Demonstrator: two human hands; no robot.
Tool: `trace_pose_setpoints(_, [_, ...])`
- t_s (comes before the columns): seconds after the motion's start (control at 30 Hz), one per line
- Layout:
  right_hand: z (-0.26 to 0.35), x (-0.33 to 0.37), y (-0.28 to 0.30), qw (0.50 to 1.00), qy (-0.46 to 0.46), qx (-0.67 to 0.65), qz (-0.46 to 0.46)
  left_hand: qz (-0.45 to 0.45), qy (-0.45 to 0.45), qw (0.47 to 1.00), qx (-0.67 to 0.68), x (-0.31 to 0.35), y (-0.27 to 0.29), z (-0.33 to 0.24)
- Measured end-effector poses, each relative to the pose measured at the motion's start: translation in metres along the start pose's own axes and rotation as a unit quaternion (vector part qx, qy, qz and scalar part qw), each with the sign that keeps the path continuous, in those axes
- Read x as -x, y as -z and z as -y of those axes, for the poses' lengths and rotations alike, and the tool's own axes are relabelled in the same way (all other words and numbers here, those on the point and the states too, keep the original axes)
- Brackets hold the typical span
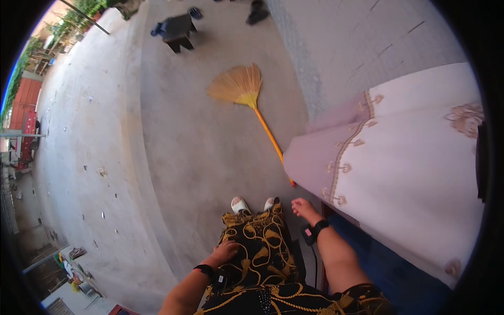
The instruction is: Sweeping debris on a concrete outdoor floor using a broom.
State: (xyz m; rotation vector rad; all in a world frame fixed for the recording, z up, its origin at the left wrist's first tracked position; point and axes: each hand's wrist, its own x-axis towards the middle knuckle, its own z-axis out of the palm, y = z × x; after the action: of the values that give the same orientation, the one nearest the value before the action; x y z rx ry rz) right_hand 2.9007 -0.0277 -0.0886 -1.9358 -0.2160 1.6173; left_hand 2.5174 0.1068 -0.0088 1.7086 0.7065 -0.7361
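Observation:
My left hand (226, 251) lies with its fingers stretched out on my lap, on the black cloth with a gold rope pattern (257, 247). My right hand (304, 207) is held in the air beside the table, fingers loosely bent and nothing visible in it. A broom (269, 131) lies on the concrete floor in front of me. Its fan of straw bristles points away, and the red tip of its orange handle comes close to my right hand. Part of the handle passes beside the hanging tablecloth (404, 157). Each wrist wears a black strap with a small device.
The pale, embroidered cloth covers a table on my right, with a blue surface (367, 252) below its edge. Farther ahead stand a small dark stool (178, 30) and dark shoes (256, 12). A red vehicle (27, 137) is at the far left. My feet wear white slippers (240, 205).

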Motion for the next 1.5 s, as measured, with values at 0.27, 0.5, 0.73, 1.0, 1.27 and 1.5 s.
trace_pose_setpoints(0.27, [-0.104,-0.15,-0.003,0.963,0.082,0.247,-0.065,-0.218,0.067,0.968,-0.109,-0.031,-0.004,-0.006])
trace_pose_setpoints(0.5, [-0.213,-0.256,0.05,0.935,0.026,0.308,-0.175,-0.261,0.031,0.964,-0.022,-0.058,0.022,0.034])
trace_pose_setpoints(0.73, [-0.179,-0.302,-0.009,0.81,-0.042,0.521,-0.263,-0.283,0.078,0.955,-0.044,-0.05,0.025,0.048])
trace_pose_setpoints(1.0, [-0.175,-0.3,-0.009,0.95,0.048,0.245,-0.185,-0.29,0.075,0.954,-0.027,-0.037,0.025,0.031])
trace_pose_setpoints(1.27, [0.075,-0.074,-0.076,0.997,-0.04,0.003,-0.064,-0.265,0.095,0.96,-0.002,-0.001,0.006,0.01])
trace_pose_setpoints(1.5, [0.199,0.081,-0.058,0.998,-0.063,0.005,0.008,-0.274,0.105,0.939,0.18,0.079,-0.002,0.013])
